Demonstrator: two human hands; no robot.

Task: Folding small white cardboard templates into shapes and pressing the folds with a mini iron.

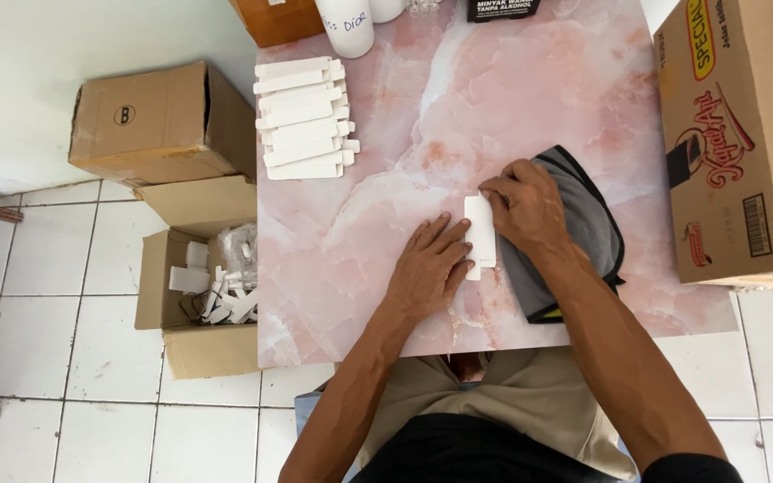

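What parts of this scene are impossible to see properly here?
Head view only:
- White flat carton: its edges sit under the left hand and right hand.
- Grey cloth: partly under the right forearm.
- White bottles: tops cut off by the top edge.
- Open floor box: contents too small to identify.

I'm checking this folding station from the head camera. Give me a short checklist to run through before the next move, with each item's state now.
1. Small white carton lies flat on the pink marble table: ok.
2. Left hand presses beside the carton, fingers touching its left edge: ok.
3. Right hand grips the carton's top right corner: ok.
4. Stack of flat white cartons is on the table, apart from both hands: ok.
5. Grey cloth lies under the right hand, not over the carton: ok.
6. Carton's flaps are fully creased: cannot tell.
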